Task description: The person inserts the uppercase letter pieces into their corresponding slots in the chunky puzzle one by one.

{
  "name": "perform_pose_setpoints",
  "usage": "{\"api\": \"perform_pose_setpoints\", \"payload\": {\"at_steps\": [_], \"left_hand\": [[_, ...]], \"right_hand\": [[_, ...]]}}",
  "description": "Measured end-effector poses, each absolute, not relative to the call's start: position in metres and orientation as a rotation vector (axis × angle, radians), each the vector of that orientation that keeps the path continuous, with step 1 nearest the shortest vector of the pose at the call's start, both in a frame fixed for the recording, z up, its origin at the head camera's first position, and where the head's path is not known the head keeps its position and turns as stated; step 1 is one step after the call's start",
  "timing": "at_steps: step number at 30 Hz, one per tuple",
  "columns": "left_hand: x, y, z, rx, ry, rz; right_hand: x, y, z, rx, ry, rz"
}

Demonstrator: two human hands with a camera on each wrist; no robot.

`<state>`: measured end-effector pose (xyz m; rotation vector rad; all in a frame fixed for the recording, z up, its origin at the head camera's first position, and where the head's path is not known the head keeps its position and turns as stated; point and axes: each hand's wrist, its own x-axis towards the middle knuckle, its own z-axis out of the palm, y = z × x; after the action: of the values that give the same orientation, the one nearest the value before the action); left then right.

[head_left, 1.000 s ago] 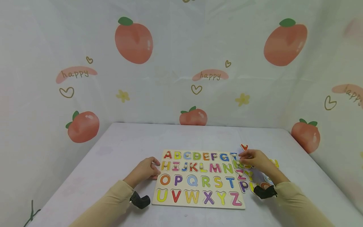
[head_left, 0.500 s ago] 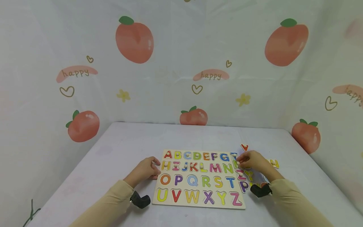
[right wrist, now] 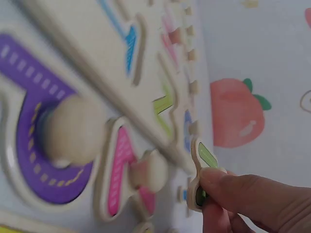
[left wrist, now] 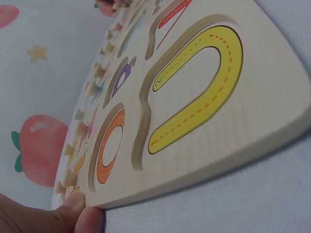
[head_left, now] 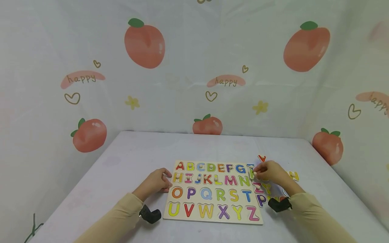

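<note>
A wooden alphabet puzzle board (head_left: 197,218) lies flat on the table. My left hand (head_left: 156,180) grips its left edge; thumb and a fingertip touch the corner in the left wrist view. Beyond the board's right edge, my right hand (head_left: 271,171) pinches a green letter piece (right wrist: 208,154) between thumb and fingers. That piece is tilted, and its shape, partly hidden, looks like an N. Knobbed pieces A to M fill the upper slots, while the N slot (head_left: 244,180) and the two lower rows hold no pieces.
Loose letter pieces lie right of the board: a pink Z (head_left: 258,188), a purple P (head_left: 261,200), a yellow Y (head_left: 266,188), a red V (head_left: 262,158), a blue T (head_left: 250,165) and a yellow N-like one (head_left: 294,175). Some hide under my right arm. A patterned curtain hangs behind.
My right hand has shifted slightly left and down from the blue T, onto the green piece, which is now pinched and tilted. My left hand stays at the board's edge.
</note>
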<state>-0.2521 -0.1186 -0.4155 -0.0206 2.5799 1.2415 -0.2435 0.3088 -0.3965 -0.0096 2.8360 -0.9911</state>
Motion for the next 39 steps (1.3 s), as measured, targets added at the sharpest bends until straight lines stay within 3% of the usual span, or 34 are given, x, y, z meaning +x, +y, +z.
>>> {"api": "perform_pose_setpoints", "payload": {"at_steps": [13,39], "left_hand": [[-0.253,-0.119,-0.415,-0.018,2.583,1.230],[-0.253,-0.118,-0.415,-0.027,2.587,1.205]], "right_hand": [[-0.238,0.285,-0.392,-0.183,2.847,-1.093],[-0.236,0.269,-0.405,-0.007,2.746,-1.025]]}}
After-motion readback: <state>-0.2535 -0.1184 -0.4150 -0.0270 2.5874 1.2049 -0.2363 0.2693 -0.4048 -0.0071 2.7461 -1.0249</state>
